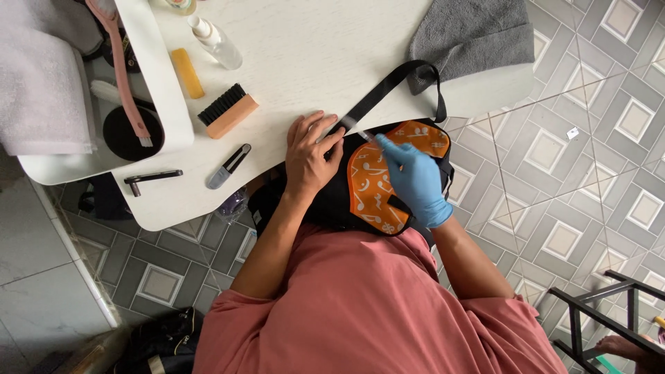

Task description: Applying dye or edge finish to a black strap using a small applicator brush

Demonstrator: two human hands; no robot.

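A black bag (332, 201) with an orange patterned flap (370, 187) lies at the white table's near edge, against my lap. Its black strap (388, 86) runs up across the table. My bare left hand (312, 152) presses flat on the strap near its metal buckle (348, 125). My right hand (414, 179), in a blue glove, pinches a small thin tool (369, 138) whose tip points at the buckle.
On the white table (312, 48) lie a wooden brush with black bristles (227, 111), a yellow bar (187, 72), a clear bottle (216, 41), a grey cloth (474, 31), a small dark tool (227, 167) and a black key-like tool (151, 178). A tray (156, 83) stands at left.
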